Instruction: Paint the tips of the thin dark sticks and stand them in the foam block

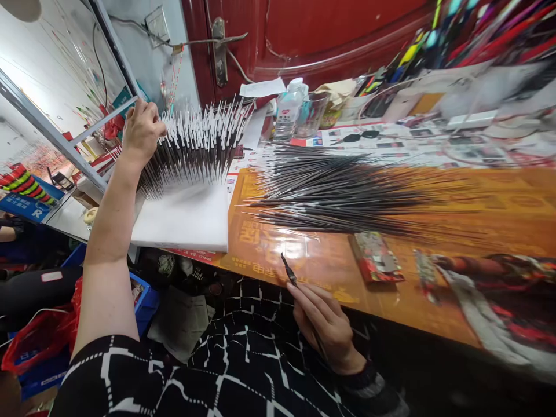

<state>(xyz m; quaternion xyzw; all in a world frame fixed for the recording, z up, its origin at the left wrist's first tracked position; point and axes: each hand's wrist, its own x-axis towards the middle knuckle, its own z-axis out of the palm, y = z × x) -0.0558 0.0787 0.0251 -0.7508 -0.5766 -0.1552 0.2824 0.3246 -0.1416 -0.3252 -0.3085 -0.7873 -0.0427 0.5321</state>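
My left hand (142, 128) reaches to the far left, its fingers curled together at the edge of a dense stand of thin dark sticks with white upper parts (202, 136). What those fingers hold, if anything, is hidden. The sticks stand upright in a white foam block (185, 223). Low in front of me, my right hand (325, 324) holds a slim paintbrush (288, 270), its dark tip pointing up and away over the table edge. Beyond the brush, a large pile of loose thin dark sticks (330, 191) lies flat on the orange-brown tabletop (260, 255).
A small printed box (377, 258) sits right of the brush, with a stained cloth (508, 307) farther right. Behind the pile are a plastic bottle (290, 109), a clear cup (313, 113) and black-handled scissors (358, 137). A metal frame (65, 142) stands beside my left arm.
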